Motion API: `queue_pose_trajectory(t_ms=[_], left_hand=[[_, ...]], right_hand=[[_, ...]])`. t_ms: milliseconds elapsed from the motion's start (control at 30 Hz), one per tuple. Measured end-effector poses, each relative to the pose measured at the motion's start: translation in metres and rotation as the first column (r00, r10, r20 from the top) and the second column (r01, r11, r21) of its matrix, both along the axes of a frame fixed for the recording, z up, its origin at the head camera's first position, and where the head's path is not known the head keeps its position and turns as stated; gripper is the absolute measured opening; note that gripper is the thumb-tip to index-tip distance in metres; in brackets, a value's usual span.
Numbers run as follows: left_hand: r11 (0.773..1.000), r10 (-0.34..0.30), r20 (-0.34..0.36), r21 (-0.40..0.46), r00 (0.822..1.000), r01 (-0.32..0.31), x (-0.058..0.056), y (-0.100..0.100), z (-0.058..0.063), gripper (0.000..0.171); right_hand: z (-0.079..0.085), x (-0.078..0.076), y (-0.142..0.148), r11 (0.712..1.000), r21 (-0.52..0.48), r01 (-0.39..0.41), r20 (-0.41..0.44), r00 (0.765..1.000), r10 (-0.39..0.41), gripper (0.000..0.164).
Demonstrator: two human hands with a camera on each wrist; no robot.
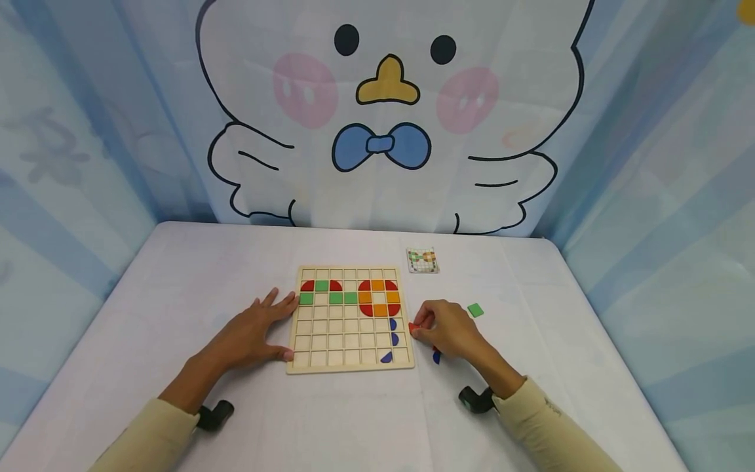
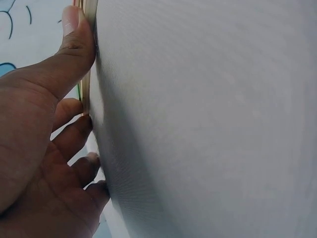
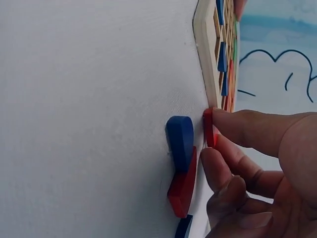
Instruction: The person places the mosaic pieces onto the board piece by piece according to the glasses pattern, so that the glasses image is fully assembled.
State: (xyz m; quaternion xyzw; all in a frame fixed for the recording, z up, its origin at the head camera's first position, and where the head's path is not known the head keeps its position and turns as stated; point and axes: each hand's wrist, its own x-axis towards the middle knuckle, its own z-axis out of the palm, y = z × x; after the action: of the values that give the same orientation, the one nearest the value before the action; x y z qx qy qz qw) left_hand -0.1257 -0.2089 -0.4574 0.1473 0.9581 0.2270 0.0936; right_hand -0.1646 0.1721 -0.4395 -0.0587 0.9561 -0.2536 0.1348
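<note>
A wooden grid board [image 1: 350,370] lies on the white table with red, green, orange and blue flat pieces in several squares. My left hand [image 1: 250,334] spreads along its left edge, thumb near the front corner and fingertips further up. In the left wrist view, the thumb [image 2: 74,44] rests on the board's side. Just off the right edge, my right hand [image 1: 451,329] pinches a small red piece [image 3: 208,128] between thumb and finger. Beside those fingers, the right wrist view shows a loose blue piece [image 3: 181,141] overlapping another red piece [image 3: 182,193].
A small pattern card [image 1: 422,260] lies past the board's far right corner. One green square piece [image 1: 476,310] sits beyond the right hand, partly beside the knuckles. Black wrist cameras [image 1: 476,400] hang at both cuffs. Printed curtains [image 1: 383,190] enclose the table at the back and sides.
</note>
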Motion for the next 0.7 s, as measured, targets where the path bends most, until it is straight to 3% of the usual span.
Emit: queue_pose_trajectory(t_ms=[300,700], left_hand=[[1.0,0.003,0.001,0.009,1.0,-0.003,0.0,-0.001,-0.001,0.11],[1.0,0.006,0.007,0.006,1.0,-0.006,0.0,-0.001,-0.001,0.111]], right_hand=[[0.008,-0.001,0.0,0.998,-0.066,0.012,0.032,0.999,-0.009,0.018],[0.018,-0.006,-0.014,0.993,-0.121,-0.012,-0.084,0.996,0.002,0.017]])
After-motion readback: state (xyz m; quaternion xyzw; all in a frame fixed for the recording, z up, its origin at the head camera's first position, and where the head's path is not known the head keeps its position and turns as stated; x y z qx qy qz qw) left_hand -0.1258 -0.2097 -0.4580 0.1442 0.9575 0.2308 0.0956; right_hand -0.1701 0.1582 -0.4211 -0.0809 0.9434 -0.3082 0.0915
